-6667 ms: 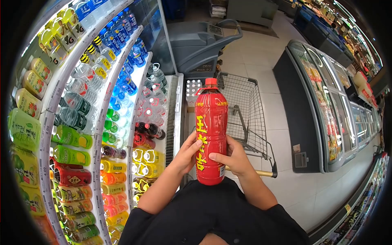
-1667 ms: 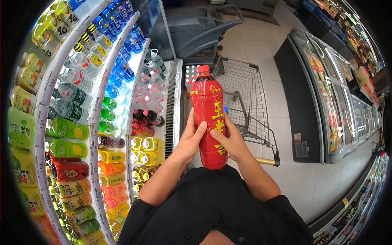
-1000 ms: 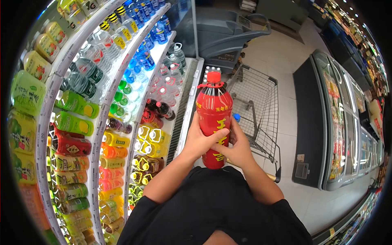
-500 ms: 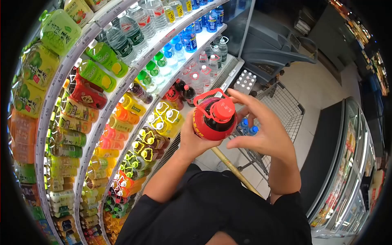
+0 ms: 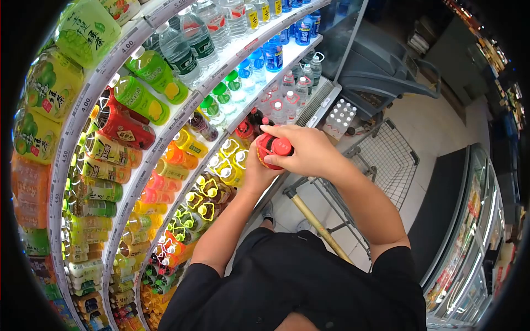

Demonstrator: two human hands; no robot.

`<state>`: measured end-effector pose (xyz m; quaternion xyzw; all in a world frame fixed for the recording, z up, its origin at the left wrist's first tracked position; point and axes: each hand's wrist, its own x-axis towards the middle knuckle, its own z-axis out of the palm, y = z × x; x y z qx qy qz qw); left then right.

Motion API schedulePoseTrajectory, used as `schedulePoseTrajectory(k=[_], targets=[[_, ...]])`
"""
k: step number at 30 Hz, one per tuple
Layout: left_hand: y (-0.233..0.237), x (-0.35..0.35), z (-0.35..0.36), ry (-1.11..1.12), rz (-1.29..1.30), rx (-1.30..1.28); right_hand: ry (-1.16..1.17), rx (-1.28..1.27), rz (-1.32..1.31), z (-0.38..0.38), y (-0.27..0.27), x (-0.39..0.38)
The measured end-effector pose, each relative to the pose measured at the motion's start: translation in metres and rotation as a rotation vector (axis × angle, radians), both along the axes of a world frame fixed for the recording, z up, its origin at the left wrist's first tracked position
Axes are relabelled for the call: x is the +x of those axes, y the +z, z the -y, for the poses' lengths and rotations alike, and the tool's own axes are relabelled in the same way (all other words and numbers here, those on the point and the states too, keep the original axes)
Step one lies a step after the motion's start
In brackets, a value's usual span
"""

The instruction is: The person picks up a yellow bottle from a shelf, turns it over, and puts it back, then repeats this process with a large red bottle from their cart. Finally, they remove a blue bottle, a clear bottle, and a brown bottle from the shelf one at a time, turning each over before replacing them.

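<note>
A large drink bottle (image 5: 268, 150) with a red cap, a red label and a red carry loop is between my two hands, close to the lower shelf. My left hand (image 5: 258, 174) wraps round its near left side. From the right, my right hand (image 5: 309, 148) closes over the bottle's upper part, its thumb and fingers on either side near the cap. The bottle's lower body is mostly hidden by my hands. Just beyond it on the shelf stand dark bottles with red caps (image 5: 255, 117) and a red-labelled bottle (image 5: 244, 130).
A drinks shelf (image 5: 154, 138) with many bottles curves along the left. A wire shopping cart (image 5: 386, 165) with a yellowish handle bar (image 5: 314, 220) stands in front of me. A white-capped bottle pack (image 5: 341, 118), a grey machine (image 5: 370, 71) and a glass-fronted freezer (image 5: 464, 220) are beyond and to the right.
The bottle has moved away from me toward the shelf, and looks smaller. My right hand, spread beside it before, has closed onto its top.
</note>
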<state>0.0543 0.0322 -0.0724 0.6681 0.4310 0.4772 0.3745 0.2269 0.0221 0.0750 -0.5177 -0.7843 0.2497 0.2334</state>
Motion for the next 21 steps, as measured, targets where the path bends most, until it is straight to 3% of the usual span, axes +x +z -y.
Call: schedulePoseTrajectory(k=[2,5,6,8,12,21], targets=[[-0.027,-0.01,-0.017,0.01,-0.032,0.004,-0.023,-0.002,0.002,-0.012,-0.023,-0.01],[-0.039,-0.033,-0.032,0.008,-0.49,0.26,-0.17,-0.052,0.026,-0.034,-0.075,-0.018],[-0.046,-0.043,-0.03,0.009,-0.487,0.258,-0.169,-0.053,0.029,-0.042,-0.095,-0.02],[-0.07,-0.072,-0.019,-0.075,-0.39,-0.107,-0.225,-0.123,0.058,-0.057,-0.131,-0.024],[-0.097,-0.131,0.025,-0.083,-0.362,-0.398,-0.243,-0.151,0.06,-0.078,-0.213,-0.041],[-0.101,-0.182,0.051,-0.006,-0.284,-0.529,-0.238,-0.232,0.058,-0.12,-0.321,-0.077]])
